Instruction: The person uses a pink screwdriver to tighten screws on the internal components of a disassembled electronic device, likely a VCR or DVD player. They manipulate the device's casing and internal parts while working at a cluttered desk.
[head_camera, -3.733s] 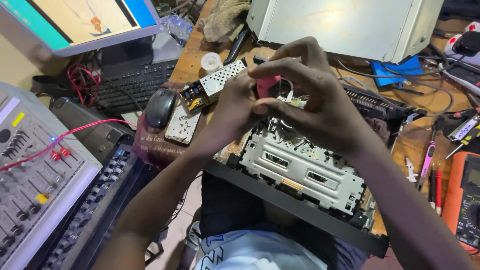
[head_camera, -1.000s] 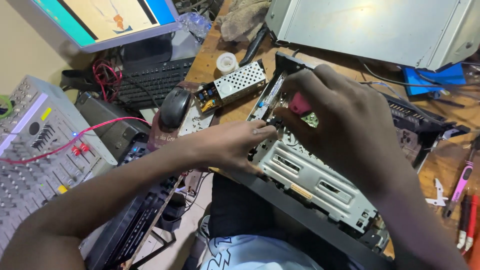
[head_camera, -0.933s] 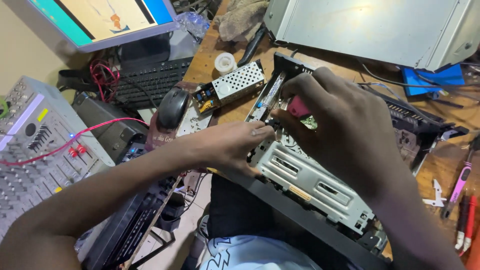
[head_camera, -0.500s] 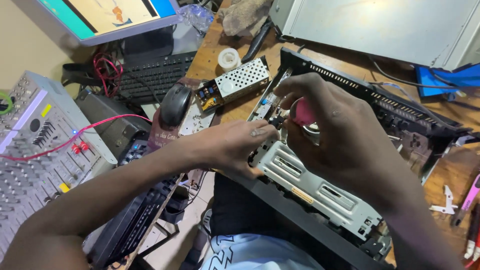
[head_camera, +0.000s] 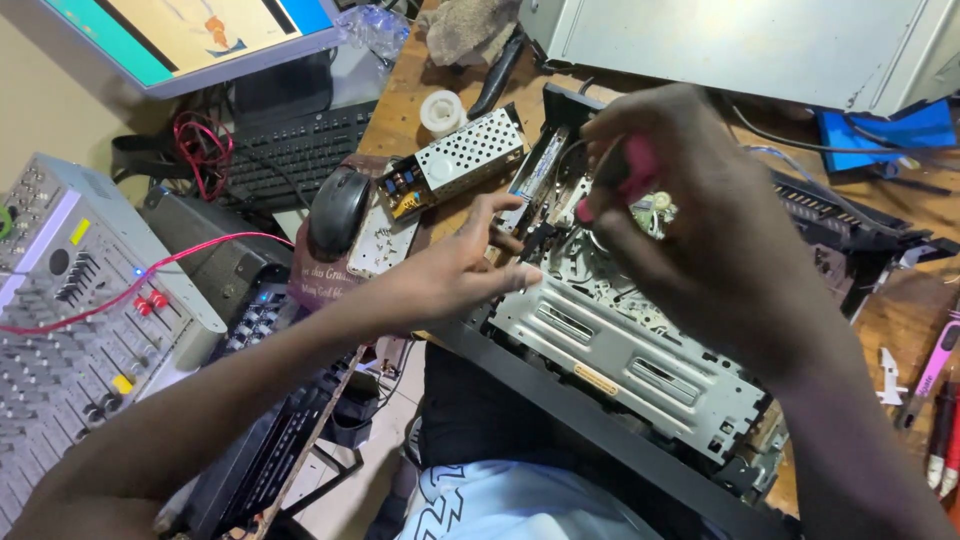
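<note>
1. Right now the right hand (head_camera: 700, 230) is gripping a pink-handled screwdriver (head_camera: 625, 180), fingers wrapped tight round the handle, and is pointing it down into the opened disc player (head_camera: 620, 340) lying on the wooden counter (head_camera: 400, 100).
2. Beside it, the left hand (head_camera: 455, 275) is resting on the near-left corner of the grey metal drive cage (head_camera: 640, 350), fingers spread narrow and holding nothing, thumb and forefinger reaching toward the tool tip.
3. Judging from this, the tool is working on a fastening near the green board (head_camera: 655, 210); the tip itself is hidden behind the fingers.
4. Doing it well is probably calling for keeping the shaft upright and pressing straight down, so the tip is not slipping.
5. Bracing the chassis with the left hand is likely helping, since the unit is overhanging the counter edge.
6. Nearby a computer mouse (head_camera: 340, 210) and a perforated metal module (head_camera: 455, 165) are lying well clear.
</note>
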